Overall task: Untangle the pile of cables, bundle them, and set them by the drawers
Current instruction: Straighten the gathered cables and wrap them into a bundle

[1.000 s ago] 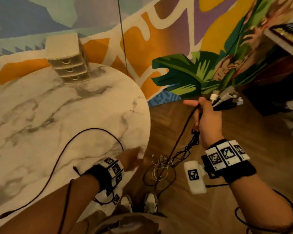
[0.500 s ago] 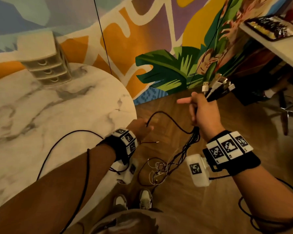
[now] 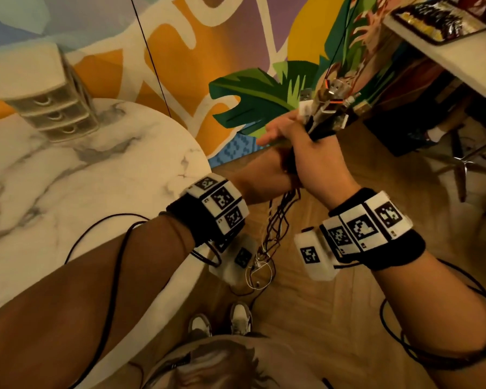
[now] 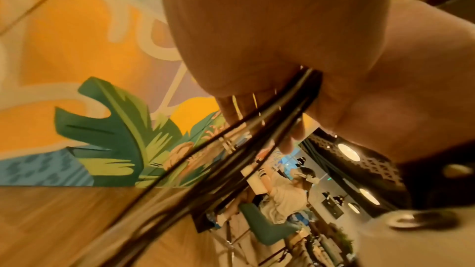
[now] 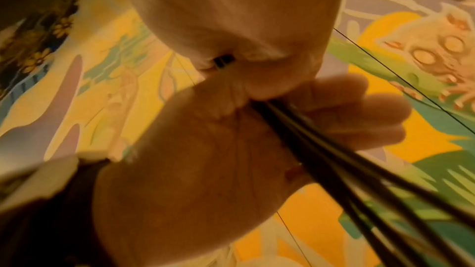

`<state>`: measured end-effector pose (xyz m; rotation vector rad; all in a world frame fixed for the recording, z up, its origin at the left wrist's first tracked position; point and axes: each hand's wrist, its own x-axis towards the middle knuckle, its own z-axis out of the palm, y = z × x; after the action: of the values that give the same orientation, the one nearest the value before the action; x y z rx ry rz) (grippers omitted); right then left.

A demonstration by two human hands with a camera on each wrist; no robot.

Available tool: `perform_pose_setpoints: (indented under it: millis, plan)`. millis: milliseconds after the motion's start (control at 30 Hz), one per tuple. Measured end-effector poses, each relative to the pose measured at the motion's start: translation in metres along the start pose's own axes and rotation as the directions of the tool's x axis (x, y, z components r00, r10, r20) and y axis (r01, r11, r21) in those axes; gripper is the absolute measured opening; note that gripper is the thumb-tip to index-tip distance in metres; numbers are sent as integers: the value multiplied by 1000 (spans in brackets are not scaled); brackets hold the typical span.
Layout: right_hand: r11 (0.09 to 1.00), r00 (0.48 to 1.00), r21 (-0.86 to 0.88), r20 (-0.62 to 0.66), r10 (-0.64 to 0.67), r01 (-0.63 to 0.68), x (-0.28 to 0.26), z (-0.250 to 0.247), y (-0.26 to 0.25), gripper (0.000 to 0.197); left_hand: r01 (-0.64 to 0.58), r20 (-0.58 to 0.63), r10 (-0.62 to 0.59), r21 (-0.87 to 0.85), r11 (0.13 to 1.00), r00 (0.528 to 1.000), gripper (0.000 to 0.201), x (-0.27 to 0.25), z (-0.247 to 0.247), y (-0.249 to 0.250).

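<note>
My right hand [image 3: 314,155] grips a bunch of dark cables just below their plug ends [image 3: 331,105], which stick up in front of the painted wall. My left hand [image 3: 264,172] reaches in under it and wraps round the same cables [image 3: 278,220] directly beneath the right fist. In the left wrist view the cables [image 4: 257,139] run out from the left palm [image 4: 270,38] toward the floor. From the right wrist they [image 5: 321,149] cross the left hand [image 5: 205,159]. The loose ends hang into a small tangle [image 3: 260,265] above the wooden floor. The small beige drawers [image 3: 48,105] stand at the table's far edge.
The round marble table [image 3: 96,178] is on my left, with a thin black cord [image 3: 96,228] lying beside my left forearm. A white table with a snack tray [image 3: 438,21] juts in at upper right, a chair base [image 3: 466,164] below it. My shoes [image 3: 222,321] are under the cables.
My left hand rose from the table's edge to just under the right fist and took hold of the cables. The right hand lifted the bunch higher.
</note>
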<state>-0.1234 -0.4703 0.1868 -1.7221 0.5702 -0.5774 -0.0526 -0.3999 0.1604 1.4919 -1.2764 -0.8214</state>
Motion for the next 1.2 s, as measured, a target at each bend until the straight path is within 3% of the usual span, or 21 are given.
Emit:
perform_pose_setpoints:
  millis: [100,200,267,333,367,400,467,533,567,667,733,833,933,967,1067,1133,1200]
  plan:
    - [998,1000,-65,27,5,-4,0,-7,-9,31,93,-52,-103,-174,980,993,26,5,8,11]
    - [995,993,74,95,65,-72,1,-23,0,37,184,-48,-218,-378,907,975,15,7,9,17]
    - [982,966,157,250,60,-102,-2,-29,18,40,177,-62,-221,-412,894,973,21,7,2,16]
    - [991,900,50,426,89,-122,-13,-20,43,23,155,-71,-210,-458,875,975,39,7,-7,21]
    - [992,869,-26,480,120,-122,-19,-10,56,10,167,-54,-220,-488,857,974,47,8,-11,24]
    - [989,858,-69,492,145,-128,-24,2,67,10,182,-36,-228,-488,854,973,52,10,-13,26]
    - [986,910,-95,381,164,-138,-25,23,86,30,185,-78,-222,-332,925,972,53,13,-13,27]
    - [981,951,-88,245,189,-172,-18,34,98,38,167,-162,-158,41,985,974,45,13,-15,25]
    - [973,951,-115,216,222,-201,-14,35,106,43,159,-167,-121,241,957,978,41,13,-19,24]
    - [898,896,-241,168,412,-368,-23,27,146,46,127,-124,-57,674,728,991,41,13,-47,34]
    - [795,826,-345,89,556,-498,-35,15,188,45,54,-97,50,836,546,994,36,13,-74,49]
    - [636,741,-497,-21,671,-590,-42,-1,231,35,3,-53,127,932,363,990,36,14,-98,62]
    - [623,716,-453,-50,697,-638,-29,-4,238,27,-29,8,123,984,177,992,50,14,-86,49]
    - [638,717,-409,-62,694,-652,-24,-4,235,24,-33,7,165,987,156,986,56,12,-82,43]
    - [739,754,-161,-62,654,-654,-13,-3,221,24,-52,-19,251,961,272,968,50,8,-71,19]
    - [834,834,20,0,552,-552,-11,-4,200,22,1,-28,70,936,351,997,42,7,-55,7]
    - [876,891,165,61,449,-453,-6,-3,170,18,107,-72,-95,891,440,993,31,8,-38,-12]
